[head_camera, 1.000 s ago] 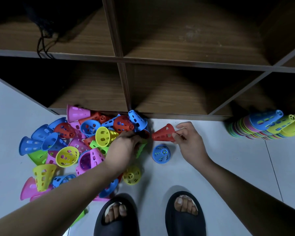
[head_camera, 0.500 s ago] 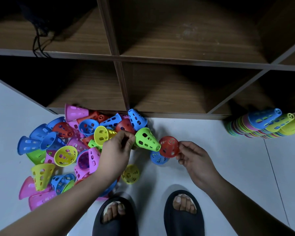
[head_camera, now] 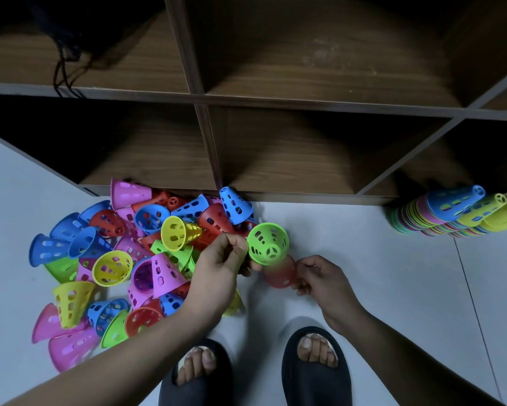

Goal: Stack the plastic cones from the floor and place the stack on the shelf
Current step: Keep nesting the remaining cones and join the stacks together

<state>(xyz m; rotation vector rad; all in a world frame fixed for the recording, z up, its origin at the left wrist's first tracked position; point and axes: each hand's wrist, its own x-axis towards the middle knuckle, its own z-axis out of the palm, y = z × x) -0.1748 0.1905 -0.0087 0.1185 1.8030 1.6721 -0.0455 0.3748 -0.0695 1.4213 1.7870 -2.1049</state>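
The left hand is pinching a green perforated cone by its rim; the right hand is gripping a blurred red cone just beneath. Both look light, stiff, slightly slick. Loose cones are lying left; a finished stack far right by the shelf.

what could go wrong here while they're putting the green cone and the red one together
1. The left hand pinches the green cone only at its rim, so it could slip and drop to the floor.
2. The red cone in the right hand is motion-blurred; a rushed, misaligned nesting might jam or pop apart.
3. The loose pile lies just left of the left slipper; a small step could kick or crush cones.
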